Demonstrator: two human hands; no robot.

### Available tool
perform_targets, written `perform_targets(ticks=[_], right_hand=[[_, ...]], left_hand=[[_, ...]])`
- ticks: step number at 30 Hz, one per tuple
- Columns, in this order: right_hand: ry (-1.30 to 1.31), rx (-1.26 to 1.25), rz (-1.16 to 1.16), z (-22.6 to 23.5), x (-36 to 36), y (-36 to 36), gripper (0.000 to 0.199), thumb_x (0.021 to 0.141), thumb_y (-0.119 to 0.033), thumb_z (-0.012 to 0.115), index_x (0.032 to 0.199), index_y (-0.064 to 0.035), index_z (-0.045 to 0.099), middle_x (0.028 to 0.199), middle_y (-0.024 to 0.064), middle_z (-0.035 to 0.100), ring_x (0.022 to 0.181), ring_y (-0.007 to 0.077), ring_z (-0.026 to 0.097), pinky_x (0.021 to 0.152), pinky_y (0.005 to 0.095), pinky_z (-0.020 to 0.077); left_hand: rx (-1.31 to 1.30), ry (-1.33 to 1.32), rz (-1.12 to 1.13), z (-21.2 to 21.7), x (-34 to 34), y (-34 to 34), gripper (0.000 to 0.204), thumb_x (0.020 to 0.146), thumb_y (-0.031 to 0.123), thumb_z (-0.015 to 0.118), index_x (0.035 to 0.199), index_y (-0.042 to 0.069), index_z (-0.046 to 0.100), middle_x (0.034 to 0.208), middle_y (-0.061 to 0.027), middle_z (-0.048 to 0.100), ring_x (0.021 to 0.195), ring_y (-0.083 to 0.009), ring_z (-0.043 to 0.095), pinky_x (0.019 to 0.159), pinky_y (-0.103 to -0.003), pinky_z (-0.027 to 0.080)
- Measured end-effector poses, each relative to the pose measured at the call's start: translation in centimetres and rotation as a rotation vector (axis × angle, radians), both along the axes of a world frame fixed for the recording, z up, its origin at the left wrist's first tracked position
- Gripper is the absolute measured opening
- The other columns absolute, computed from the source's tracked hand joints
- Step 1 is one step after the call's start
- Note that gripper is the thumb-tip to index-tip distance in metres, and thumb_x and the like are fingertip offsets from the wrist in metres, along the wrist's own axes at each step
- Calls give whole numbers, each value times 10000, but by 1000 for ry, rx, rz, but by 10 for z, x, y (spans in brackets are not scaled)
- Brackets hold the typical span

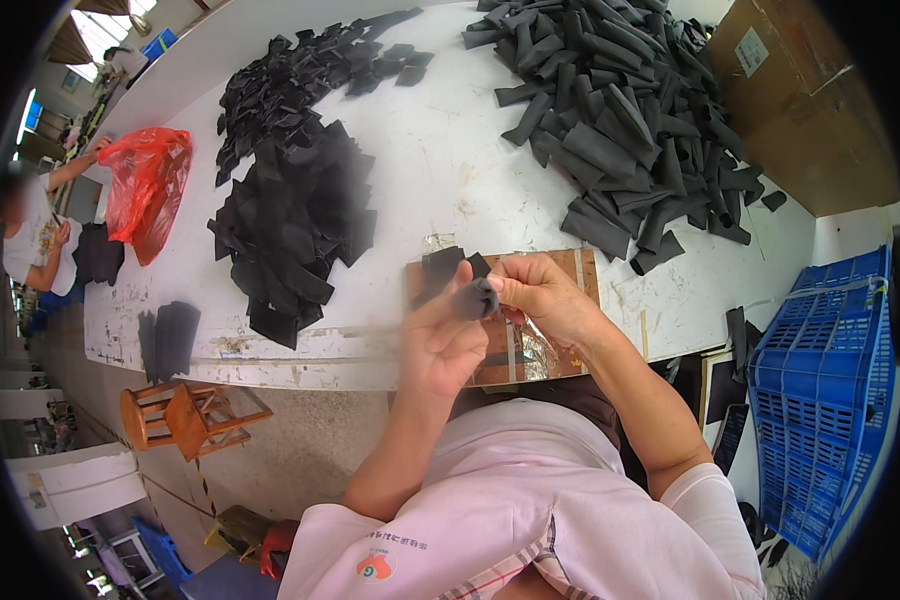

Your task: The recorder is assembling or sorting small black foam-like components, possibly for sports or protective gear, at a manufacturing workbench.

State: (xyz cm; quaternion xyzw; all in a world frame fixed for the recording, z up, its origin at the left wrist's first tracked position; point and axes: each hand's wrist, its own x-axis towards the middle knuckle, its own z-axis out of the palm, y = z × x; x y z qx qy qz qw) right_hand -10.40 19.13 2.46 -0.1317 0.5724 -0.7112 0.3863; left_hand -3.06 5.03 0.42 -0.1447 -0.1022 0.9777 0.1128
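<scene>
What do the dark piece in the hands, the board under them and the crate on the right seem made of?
Dark piece: likely soft matte fabric or foam, since it folds between both hands. Board: looks like brown wood or fibreboard, partly taped. Crate: rigid blue plastic lattice.

Bright, even daylight fills the scene; windows at upper left are blown out. The white desk glares mildly, shadows are soft. Fisheye bending and dark vignette ring the edges.
</scene>
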Motion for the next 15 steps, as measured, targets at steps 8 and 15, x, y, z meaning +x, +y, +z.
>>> perform_targets(ticks=[8,15], right_hand=[[97,44,-32,-19,-2,12,284,832,-300,565,741,-32,552,611,-9,474,549,85,450,509,232,376],[1201,324,-63,44,8,13,289,736,-286,629,710,-16,529,707,69,513,664,209,527,544,302,419]], left_hand=[[-1888,375,438,32,1,17,237,790,72,577,1016,10,540,868,-64,575,764,-131,532,659,-216,434],[-1532,329,445,46,13,17,99,822,27,534,893,-24,580,894,-82,587,836,-138,557,732,-239,443]])
